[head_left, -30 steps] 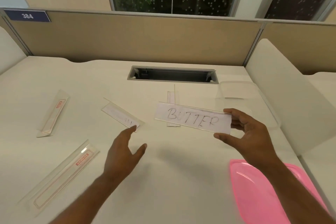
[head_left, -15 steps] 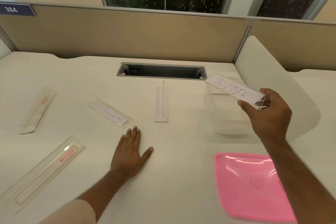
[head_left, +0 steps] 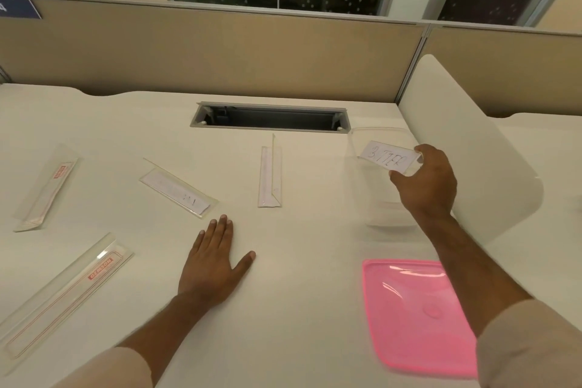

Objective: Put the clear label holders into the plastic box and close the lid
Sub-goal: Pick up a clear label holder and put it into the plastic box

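Observation:
My right hand (head_left: 425, 181) grips a clear label holder with a handwritten "BUTTER" card (head_left: 388, 158), held tilted over the open top of the clear plastic box (head_left: 362, 186) at the right of the desk. The pink lid (head_left: 415, 315) lies flat on the desk in front of the box. My left hand (head_left: 212, 264) rests flat on the desk, fingers apart, holding nothing. Several other clear label holders lie on the desk: one upright-ish in the middle (head_left: 270, 178), one with a white card (head_left: 178, 191), and two with red print at the left (head_left: 47, 187) (head_left: 66, 296).
A grey cable slot (head_left: 271, 118) is sunk into the desk behind the holders. A beige partition (head_left: 220, 50) runs along the back, and a white side divider (head_left: 472, 148) stands just right of the box.
My right hand carried the BUTTER holder from the desk's middle to the right and down over the box. My left hand settled flat on the desk.

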{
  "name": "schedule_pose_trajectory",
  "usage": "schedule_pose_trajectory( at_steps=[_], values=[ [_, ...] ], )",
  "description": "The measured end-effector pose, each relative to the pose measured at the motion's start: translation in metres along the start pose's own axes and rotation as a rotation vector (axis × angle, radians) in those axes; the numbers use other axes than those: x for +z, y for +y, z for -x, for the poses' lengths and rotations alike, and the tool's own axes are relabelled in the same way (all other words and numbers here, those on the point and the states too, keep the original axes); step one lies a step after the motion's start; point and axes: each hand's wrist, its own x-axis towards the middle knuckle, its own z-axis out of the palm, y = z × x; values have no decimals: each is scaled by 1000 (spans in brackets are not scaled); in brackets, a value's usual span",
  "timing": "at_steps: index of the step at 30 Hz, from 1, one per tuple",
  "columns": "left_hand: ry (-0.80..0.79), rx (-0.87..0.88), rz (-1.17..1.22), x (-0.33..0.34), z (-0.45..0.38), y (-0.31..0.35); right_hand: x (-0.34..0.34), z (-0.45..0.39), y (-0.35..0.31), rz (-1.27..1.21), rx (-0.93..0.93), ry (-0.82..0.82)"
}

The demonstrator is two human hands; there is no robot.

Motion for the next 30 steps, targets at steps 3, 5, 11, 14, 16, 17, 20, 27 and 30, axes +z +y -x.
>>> schedule_pose_trajectory(
  at_steps=[3,5,11,14,16,17,20,27,30],
  values=[
    [4,-1,3,1,0,-1,11,-2,1,19,42,-39],
    [10,-2,3,1,0,-1,16,0,0,45,76,-90],
    [13,0,6,2,0,-1,27,3,-7,153,185,-253],
    [5,0,3,1,0,-1,30,-2,-9,177,289,-403],
    [4,-2,7,0,0,-1,32,-7,-10,185,325,-549],
    [4,-4,9,0,0,-1,32,-10,-10,179,335,-615],
    [7,-6,7,0,0,0,31,-19,-13,192,362,-754],
    [11,-4,5,0,-1,-1,35,-24,-16,231,428,-906],
    [14,-2,3,1,-1,-2,38,-27,-14,212,443,-919]
  ],
)
